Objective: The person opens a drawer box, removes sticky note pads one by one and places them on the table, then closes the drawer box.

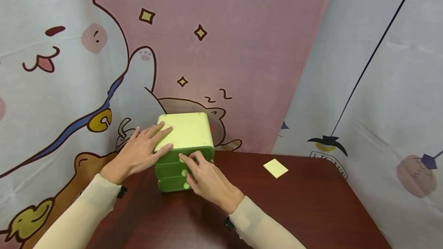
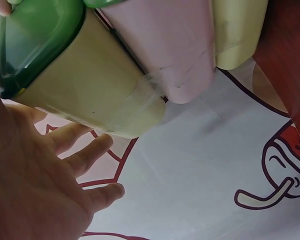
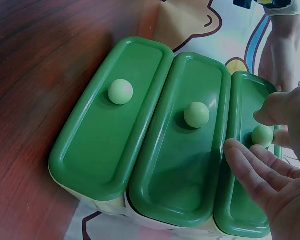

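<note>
A small cabinet with a pale yellow top (image 1: 188, 130) and green drawer fronts (image 3: 177, 135) stands on the table. My left hand (image 1: 140, 151) rests on the left part of its top, fingers spread; in the left wrist view these fingers (image 2: 97, 150) lie along the cabinet's yellow side (image 2: 90, 85). My right hand (image 1: 211, 181) is at the front, its fingertips around the round light-green knob (image 3: 262, 135) of the top drawer. The middle knob (image 3: 196, 115) and bottom knob (image 3: 120, 92) are untouched. All the drawers look pushed in.
A pale yellow square pad (image 1: 275, 168) lies on the dark red-brown table (image 1: 311, 203) to the right of the cabinet. Right behind the table hangs a cloth backdrop (image 1: 242, 68) printed with cartoon cats. Clear tape (image 2: 140, 95) runs along the cabinet's side.
</note>
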A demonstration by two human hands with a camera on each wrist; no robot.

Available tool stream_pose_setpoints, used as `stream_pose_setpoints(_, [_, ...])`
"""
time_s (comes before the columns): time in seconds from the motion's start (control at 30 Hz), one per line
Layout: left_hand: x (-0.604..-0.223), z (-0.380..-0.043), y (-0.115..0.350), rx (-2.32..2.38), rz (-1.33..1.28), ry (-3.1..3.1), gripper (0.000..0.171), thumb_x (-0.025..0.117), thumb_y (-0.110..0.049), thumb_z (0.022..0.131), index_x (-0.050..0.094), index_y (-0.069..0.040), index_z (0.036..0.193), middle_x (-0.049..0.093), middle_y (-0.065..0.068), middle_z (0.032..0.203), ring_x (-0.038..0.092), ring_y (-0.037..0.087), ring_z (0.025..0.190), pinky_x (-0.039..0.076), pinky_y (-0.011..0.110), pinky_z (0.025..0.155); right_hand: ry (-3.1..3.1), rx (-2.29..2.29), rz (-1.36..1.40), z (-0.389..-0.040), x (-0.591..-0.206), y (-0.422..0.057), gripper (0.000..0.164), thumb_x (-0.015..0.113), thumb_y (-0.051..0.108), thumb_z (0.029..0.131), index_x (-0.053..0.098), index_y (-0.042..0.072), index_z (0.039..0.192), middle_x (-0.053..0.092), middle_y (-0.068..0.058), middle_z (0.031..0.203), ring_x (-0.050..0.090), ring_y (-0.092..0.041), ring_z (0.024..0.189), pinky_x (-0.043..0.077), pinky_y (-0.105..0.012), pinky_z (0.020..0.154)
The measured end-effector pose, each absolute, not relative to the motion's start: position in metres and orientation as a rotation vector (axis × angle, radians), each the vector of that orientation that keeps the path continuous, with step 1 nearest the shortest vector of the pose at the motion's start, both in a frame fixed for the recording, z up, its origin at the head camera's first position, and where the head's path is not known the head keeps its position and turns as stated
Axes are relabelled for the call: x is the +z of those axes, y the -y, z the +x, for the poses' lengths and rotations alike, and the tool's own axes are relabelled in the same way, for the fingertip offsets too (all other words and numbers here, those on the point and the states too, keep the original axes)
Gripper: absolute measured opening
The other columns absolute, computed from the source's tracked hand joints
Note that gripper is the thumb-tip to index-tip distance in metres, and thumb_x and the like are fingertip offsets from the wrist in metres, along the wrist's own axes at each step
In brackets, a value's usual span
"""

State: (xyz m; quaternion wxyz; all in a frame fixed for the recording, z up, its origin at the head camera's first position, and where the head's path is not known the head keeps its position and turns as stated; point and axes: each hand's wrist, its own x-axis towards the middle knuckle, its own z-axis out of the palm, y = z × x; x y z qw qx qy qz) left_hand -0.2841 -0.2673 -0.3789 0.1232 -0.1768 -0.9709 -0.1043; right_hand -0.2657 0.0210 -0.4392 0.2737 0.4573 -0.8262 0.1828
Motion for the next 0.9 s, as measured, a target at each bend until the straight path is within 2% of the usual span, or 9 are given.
stream_pose_setpoints(0.23, [-0.381, -0.285, 0.267, -0.253, -0.514, 2.826, 0.082, 0.050, -0.074, 0.117, 0.036, -0.032, 0.186, 0.030, 0.016, 0.194, 0.039, 0.054, 0.173, 0.013, 0.088, 0.139, 2.224, 0.517, 1.243, -0.266, -0.441, -0.022, 0.059, 0.080, 0.011, 0.111, 0.062, 0.005, 0.166, 0.067, -0.016, 0.137, 0.064, -0.003, 0.073, 0.051, -0.007, 0.064])
stream_pose_setpoints(0.43, [-0.383, -0.287, 0.267, -0.217, -0.518, 2.819, 0.091, 0.057, -0.079, 0.112, 0.034, -0.032, 0.186, 0.031, 0.017, 0.193, 0.041, 0.054, 0.172, 0.017, 0.089, 0.138, 2.249, 0.480, 1.237, -0.265, -0.442, -0.024, 0.065, 0.081, 0.013, 0.110, 0.058, 0.008, 0.170, 0.066, -0.014, 0.139, 0.067, -0.007, 0.083, 0.056, -0.012, 0.068])
stream_pose_setpoints(0.6, [-0.383, -0.287, 0.267, -0.203, -0.515, 2.809, 0.093, 0.060, -0.080, 0.110, 0.036, -0.031, 0.185, 0.033, 0.018, 0.192, 0.042, 0.054, 0.171, 0.017, 0.089, 0.138, 2.261, 0.482, 1.244, -0.263, -0.446, -0.026, 0.065, 0.081, 0.014, 0.110, 0.055, 0.011, 0.169, 0.065, -0.013, 0.143, 0.068, -0.008, 0.085, 0.056, -0.012, 0.068])
stream_pose_setpoints(0.9, [-0.385, -0.290, 0.267, -0.210, -0.514, 2.784, 0.093, 0.060, -0.082, 0.109, 0.039, -0.031, 0.184, 0.034, 0.017, 0.192, 0.044, 0.053, 0.171, 0.016, 0.087, 0.140, 2.310, 0.496, 1.271, -0.262, -0.460, -0.031, 0.051, 0.078, 0.016, 0.112, 0.058, 0.008, 0.158, 0.067, -0.006, 0.129, 0.054, 0.001, 0.075, 0.047, -0.008, 0.063])
